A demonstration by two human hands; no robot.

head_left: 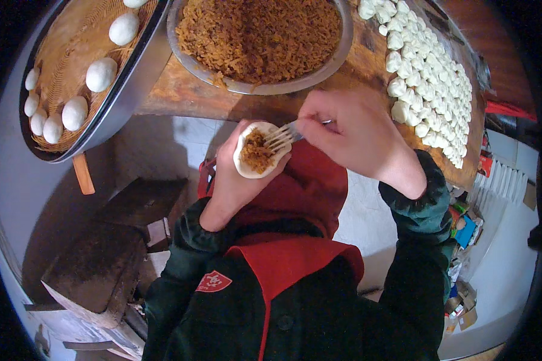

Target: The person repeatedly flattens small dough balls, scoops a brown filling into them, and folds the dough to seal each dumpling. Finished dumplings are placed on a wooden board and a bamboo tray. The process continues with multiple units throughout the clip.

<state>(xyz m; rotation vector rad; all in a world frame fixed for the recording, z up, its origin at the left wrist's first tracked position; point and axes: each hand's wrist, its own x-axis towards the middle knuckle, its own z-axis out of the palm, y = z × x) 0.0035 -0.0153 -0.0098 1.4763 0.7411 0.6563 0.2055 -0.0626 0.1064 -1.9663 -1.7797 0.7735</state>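
My left hand (237,180) cups a round dough wrapper (240,166) holding a mound of brown, crumbly filling (255,155). Over the wrapper, a metal fork (285,135) touches the filling with its tines; my right hand (354,131) grips its other end, largely hidden by the fingers. Beyond both hands, a wide metal bowl (275,88) full of the same-looking brown filling (257,36) rests on the wooden table (185,92). Many small pale dough pieces (422,81) lie close together at the table's right side.
At the upper left, a large round metal pan (117,113) has a woven wicker mat (63,85) with several smooth white dough balls (101,74) near its rim. Dark, grimy boxes (95,266) stand below left. Packages (465,230) lie at the right.
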